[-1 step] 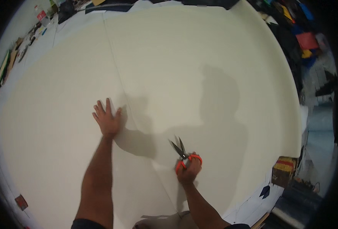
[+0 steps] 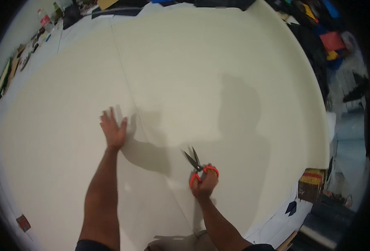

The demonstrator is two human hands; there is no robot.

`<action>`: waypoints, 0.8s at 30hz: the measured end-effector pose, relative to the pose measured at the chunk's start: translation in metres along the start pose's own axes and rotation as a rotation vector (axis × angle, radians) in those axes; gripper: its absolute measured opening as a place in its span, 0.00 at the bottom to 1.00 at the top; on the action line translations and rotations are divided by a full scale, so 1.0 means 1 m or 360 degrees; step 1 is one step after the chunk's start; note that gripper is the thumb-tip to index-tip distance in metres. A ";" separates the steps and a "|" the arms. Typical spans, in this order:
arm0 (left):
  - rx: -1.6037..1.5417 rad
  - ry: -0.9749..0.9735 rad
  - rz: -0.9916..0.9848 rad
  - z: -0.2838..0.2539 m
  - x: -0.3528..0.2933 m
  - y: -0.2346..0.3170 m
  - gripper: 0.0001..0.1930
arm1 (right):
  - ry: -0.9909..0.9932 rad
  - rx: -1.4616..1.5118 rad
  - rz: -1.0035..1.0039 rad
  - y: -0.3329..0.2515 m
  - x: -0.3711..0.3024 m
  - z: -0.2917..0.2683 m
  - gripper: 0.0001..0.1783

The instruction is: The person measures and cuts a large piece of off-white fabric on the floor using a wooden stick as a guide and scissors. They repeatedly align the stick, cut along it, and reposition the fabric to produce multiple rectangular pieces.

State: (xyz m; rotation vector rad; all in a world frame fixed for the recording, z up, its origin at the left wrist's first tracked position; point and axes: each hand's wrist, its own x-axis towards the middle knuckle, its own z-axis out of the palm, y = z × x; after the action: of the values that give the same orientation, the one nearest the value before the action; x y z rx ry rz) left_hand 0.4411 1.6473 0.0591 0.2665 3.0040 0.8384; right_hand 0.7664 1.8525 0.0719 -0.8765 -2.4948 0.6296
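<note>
Cream sheet (image 2: 185,54) is by far the biggest thing in front of me, laid out flat over most of the white table (image 2: 74,31), with its right side curling up along the edge. One thin dark line (image 2: 128,83) runs down it from the far side towards me; can't tell if that's a crease, a drawn mark or a join. A big shadow (image 2: 241,108) of my head and shoulders falls across the right half.

Left hand (image 2: 114,133) is over the sheet, left of the line, fingers spread and thumb out to the side. It's a bit blurry, so no idea how hard it's pressing, if at all. Red-handled scissors (image 2: 198,168) are in my right hand (image 2: 206,186), fingers wrapped round the loops, blades apart in a V and pointing away from me. Can't tell whether the tips touch the sheet.

Smaller stuff: yellow-and-brown box (image 2: 311,185) near the right corner, clear bottle (image 2: 45,20) far left, reddish-brown block (image 2: 23,223) near left.
</note>
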 end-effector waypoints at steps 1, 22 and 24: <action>-0.0052 0.0073 0.0066 -0.017 -0.011 0.006 0.34 | 0.0018 -0.0012 -0.0032 0.004 -0.002 -0.001 0.23; -0.0468 -0.0618 -0.1164 -0.240 -0.796 -0.202 0.21 | -0.0488 -0.0147 0.0813 0.219 -0.441 -0.384 0.29; -0.0637 -0.0608 -0.1250 -0.245 -0.815 -0.203 0.20 | -0.0655 -0.0242 0.0860 0.217 -0.506 -0.399 0.26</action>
State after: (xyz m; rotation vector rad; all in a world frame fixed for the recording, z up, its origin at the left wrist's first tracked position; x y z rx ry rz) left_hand 1.1982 1.2152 0.1357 -0.6350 2.2059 1.0746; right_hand 1.4370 1.7791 0.1596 -1.6542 -2.6896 0.8703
